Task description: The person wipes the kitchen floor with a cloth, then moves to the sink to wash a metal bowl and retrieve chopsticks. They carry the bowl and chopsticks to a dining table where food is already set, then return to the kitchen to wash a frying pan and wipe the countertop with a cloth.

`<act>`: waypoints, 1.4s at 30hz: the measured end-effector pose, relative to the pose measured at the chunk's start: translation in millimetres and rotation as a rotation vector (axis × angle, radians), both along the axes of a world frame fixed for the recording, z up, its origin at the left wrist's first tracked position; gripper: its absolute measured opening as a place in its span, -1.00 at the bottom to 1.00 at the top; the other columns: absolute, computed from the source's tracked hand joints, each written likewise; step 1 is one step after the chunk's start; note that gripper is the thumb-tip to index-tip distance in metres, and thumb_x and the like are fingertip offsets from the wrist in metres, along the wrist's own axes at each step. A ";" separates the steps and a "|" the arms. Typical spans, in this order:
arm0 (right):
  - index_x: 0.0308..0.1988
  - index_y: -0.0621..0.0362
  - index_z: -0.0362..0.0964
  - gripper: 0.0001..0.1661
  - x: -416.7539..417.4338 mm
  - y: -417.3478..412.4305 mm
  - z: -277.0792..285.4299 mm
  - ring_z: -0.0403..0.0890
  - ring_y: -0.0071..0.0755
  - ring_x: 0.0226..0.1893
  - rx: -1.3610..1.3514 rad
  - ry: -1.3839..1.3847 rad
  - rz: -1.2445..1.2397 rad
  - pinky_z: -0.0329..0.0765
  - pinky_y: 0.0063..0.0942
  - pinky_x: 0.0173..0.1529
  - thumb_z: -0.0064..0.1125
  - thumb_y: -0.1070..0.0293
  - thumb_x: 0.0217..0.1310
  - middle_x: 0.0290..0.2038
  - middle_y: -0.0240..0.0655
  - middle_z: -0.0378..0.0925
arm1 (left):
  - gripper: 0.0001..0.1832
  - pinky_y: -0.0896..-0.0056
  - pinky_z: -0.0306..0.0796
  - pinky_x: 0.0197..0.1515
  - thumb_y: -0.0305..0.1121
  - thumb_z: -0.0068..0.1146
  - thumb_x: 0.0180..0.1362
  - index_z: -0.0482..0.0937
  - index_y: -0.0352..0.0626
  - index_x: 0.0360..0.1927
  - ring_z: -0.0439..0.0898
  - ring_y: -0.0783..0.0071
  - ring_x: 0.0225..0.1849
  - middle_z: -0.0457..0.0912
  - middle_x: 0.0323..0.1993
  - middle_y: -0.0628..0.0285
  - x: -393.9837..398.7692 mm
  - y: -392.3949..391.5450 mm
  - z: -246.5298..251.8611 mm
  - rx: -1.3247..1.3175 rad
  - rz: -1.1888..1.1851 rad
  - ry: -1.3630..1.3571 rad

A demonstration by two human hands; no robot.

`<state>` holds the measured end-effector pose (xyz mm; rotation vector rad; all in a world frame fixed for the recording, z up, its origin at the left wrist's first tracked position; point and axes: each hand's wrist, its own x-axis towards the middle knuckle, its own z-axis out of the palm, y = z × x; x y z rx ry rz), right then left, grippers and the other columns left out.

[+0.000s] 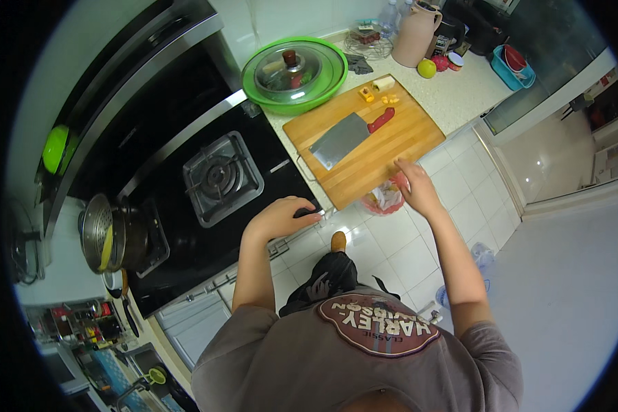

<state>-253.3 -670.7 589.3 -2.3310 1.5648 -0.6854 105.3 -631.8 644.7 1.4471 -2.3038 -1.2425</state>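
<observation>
My left hand (284, 217) is at the front right corner of the black gas cooktop (175, 257), thumb and fingers apart; something dark shows between them, perhaps a knob. My right hand (418, 186) reaches the front edge of a wooden cutting board (407, 129), fingertips at the rim and nothing in its grasp. Flat on the board lies a cleaver (342, 140) with a red handle, its blade towards the cooktop. Behind the handle are a pale peeled piece of food (383, 84), an orange-yellow chunk (366, 95) and small yellow bits (390, 99).
A green basin (335, 64) with a glass lid (275, 72) stands behind the board. Right of it are a pink thermos jug (413, 38), a green apple (426, 68) and a blue basket (507, 77). Below the board sits a lined waste bin (386, 198). Pots (129, 242) occupy the left burner.
</observation>
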 end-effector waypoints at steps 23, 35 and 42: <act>0.19 -0.10 0.29 -0.32 -101.6 -185.6 -38.3 0.18 -0.18 0.31 -0.181 0.138 0.371 -0.09 0.02 0.41 0.24 0.20 0.04 0.20 -0.21 0.29 | -0.48 0.27 0.38 0.08 -0.10 0.13 0.21 0.47 -0.32 0.08 0.53 0.04 0.03 0.56 -0.02 -0.09 -222.8 -83.5 -3.7 -0.031 0.494 0.101; 0.24 0.09 0.19 -0.24 -286.0 -179.1 5.9 0.20 0.02 0.24 -0.088 -0.231 0.167 0.15 -0.11 0.29 0.24 0.45 0.01 0.23 -0.14 0.22 | -0.58 0.21 0.36 0.10 -0.25 0.14 0.16 0.50 -0.32 0.01 0.50 0.02 0.05 0.52 0.00 -0.10 -379.5 -180.8 9.9 -0.415 0.654 0.053; 0.23 0.17 0.18 -0.28 -320.1 -228.1 -15.1 0.26 0.05 0.19 0.024 -0.367 0.098 0.20 -0.13 0.26 0.21 0.45 0.06 0.19 -0.04 0.24 | -0.50 0.12 0.34 0.13 -0.30 0.15 0.09 0.40 -0.21 0.12 0.45 -0.09 0.07 0.49 0.00 -0.16 -327.6 -346.0 -44.7 -0.555 0.791 -0.162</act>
